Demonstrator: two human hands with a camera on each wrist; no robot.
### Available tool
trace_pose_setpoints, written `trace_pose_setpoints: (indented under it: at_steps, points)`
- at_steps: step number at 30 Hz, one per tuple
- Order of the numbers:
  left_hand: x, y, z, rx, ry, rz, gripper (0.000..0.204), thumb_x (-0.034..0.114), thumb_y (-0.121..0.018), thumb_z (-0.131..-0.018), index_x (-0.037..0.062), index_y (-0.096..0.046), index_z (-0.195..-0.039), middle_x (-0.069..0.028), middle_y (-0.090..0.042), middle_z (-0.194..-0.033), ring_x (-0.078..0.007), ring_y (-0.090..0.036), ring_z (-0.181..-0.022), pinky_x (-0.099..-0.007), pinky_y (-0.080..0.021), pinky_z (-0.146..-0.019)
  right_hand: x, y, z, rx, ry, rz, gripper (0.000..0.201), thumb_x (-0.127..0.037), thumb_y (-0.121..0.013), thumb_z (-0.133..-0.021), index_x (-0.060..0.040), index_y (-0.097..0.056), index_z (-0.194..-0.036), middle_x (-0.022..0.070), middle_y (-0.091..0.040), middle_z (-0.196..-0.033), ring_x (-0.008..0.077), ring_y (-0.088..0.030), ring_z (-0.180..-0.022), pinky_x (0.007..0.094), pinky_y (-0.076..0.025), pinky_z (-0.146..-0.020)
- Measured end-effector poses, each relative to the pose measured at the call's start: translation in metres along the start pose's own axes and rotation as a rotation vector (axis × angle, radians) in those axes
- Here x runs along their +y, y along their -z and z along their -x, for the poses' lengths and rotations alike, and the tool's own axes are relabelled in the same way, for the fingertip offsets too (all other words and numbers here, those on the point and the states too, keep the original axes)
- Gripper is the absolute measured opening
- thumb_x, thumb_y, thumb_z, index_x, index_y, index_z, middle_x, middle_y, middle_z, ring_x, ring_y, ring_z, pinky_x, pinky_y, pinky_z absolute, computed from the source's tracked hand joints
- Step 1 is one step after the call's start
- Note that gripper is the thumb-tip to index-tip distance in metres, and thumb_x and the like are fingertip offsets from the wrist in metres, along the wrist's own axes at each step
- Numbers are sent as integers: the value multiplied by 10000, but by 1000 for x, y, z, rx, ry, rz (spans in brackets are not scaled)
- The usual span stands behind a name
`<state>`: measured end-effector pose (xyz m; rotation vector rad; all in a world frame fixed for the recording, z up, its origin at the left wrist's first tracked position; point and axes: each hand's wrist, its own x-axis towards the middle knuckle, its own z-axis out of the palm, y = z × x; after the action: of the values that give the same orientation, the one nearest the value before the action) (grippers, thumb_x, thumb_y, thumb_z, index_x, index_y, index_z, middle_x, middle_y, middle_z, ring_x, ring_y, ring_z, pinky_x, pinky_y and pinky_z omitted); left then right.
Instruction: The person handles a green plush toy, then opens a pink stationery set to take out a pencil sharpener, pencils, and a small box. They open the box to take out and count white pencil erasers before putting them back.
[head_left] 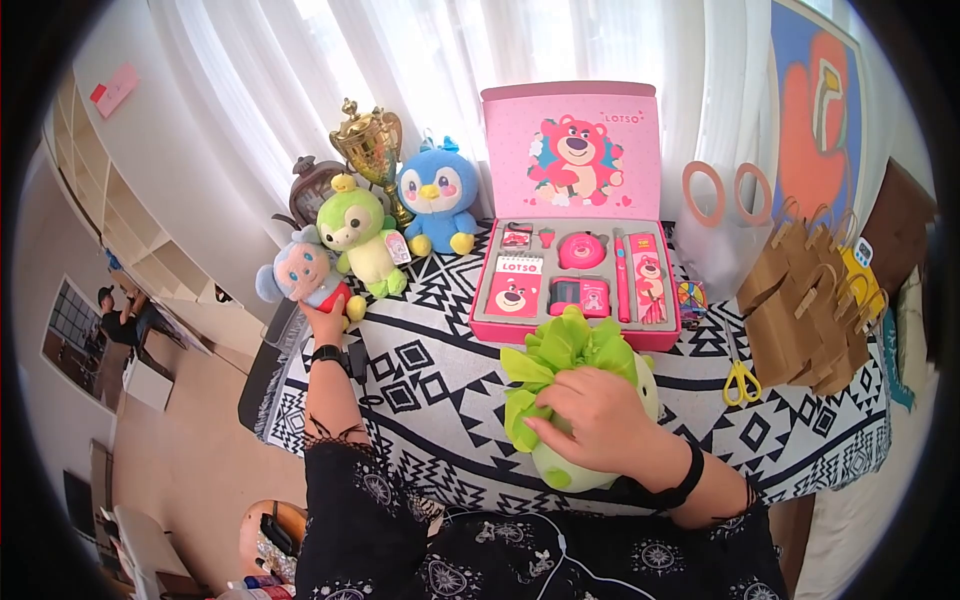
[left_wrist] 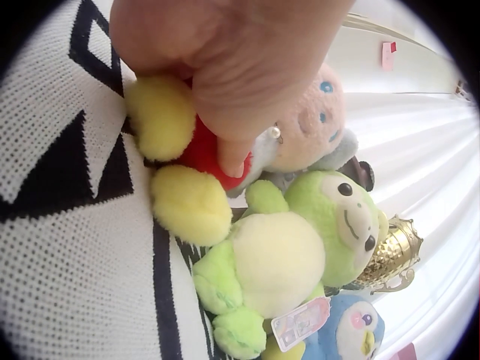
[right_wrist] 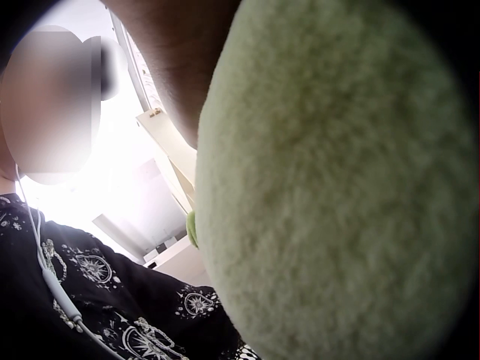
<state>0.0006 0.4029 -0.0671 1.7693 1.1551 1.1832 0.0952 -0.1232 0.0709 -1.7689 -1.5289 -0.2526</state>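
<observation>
My left hand grips a grey plush toy with a pale pink face, red bottoms and yellow feet at the table's left. In the left wrist view a finger presses into the red cloth, and the yellow feet stick out below. Close to my body, my right hand holds a pale green plush toy by its leafy top, fingers bent among the leaves. Its fuzzy body fills most of the right wrist view. Next to the grey toy sits a green plush with a tag.
A blue penguin plush and a gold trophy stand behind. An open pink gift box holds stationery in its insert. Yellow-handled scissors, brown paper bags and a clear bag are at right, on a patterned cloth.
</observation>
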Motion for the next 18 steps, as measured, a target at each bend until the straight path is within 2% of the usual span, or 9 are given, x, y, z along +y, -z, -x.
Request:
trace_pose_setpoints:
  at_steps: [3, 6, 8, 9, 11, 15, 17, 18]
  points:
    - [-7, 4, 8, -29, -56, 27, 1099, 238, -800, -794, -20, -15, -1517, -231, -317, -1485, -301, -388, -1338, -373, -332, -1103, -1, 1, 0, -1, 4, -1, 206, -219, -704, -820, -63, -584, -760, 74, -548, -721, 265, -574, -673, 374, -455, -590]
    - [-4, 8, 18, -49, 42, 94, 1124, 229, -793, -799, -20, 32, -1520, -236, -291, -1505, -305, -370, -1355, -372, -333, -1102, -1, 2, 0, -6, 3, 0, 206, -216, -703, -821, -61, -582, -758, 77, -549, -723, 267, -574, -676, 374, -456, -593]
    - [-1, 13, 25, -92, 197, 307, 1066, 172, -779, -791, -60, -20, -1502, -261, -300, -1493, -308, -385, -1348, -365, -319, -1111, -1, 2, 0, -7, 2, 1, 207, -216, -702, -821, -60, -581, -757, 78, -550, -724, 267, -575, -677, 374, -457, -594]
    - [1, 13, 27, -92, 195, 306, 1066, 172, -779, -791, -60, -20, -1502, -261, -300, -1493, -308, -385, -1348, -365, -319, -1111, -1, 1, 0, -2, 3, 0, 210, -218, -702, -820, -60, -580, -756, 78, -551, -725, 267, -575, -678, 374, -457, -594]
    - [8, 13, 34, 20, 243, 188, 1075, 197, -779, -787, -66, -21, -1502, -278, -283, -1504, -315, -386, -1353, -370, -322, -1110, -1, 0, 0, 4, 5, -3, 212, -219, -703, -820, -60, -579, -754, 78, -552, -727, 268, -576, -679, 375, -458, -595]
    - [27, 8, 47, 39, 246, 87, 1049, 235, -780, -791, -35, -73, -1517, -245, -283, -1506, -314, -381, -1351, -392, -323, -1104, 0, 0, 1, 14, 18, 0, 195, -212, -719, -807, -60, -603, -769, 75, -554, -718, 264, -577, -664, 370, -456, -588]
    - [30, 3, 49, -72, 119, 56, 990, 259, -789, -776, -43, -179, -1495, -253, -277, -1500, -351, -352, -1360, -414, -304, -1116, 0, 0, 1, 20, 24, 3, 179, -203, -735, -797, -59, -630, -785, 72, -556, -709, 261, -577, -648, 363, -453, -581]
    - [29, -3, 51, -72, 118, 56, 990, 259, -789, -776, -43, -179, -1495, -253, -277, -1500, -351, -352, -1360, -414, -304, -1116, 0, 0, 1, 15, 22, 6, 179, -204, -735, -797, -59, -630, -787, 72, -557, -710, 261, -578, -650, 365, -454, -582]
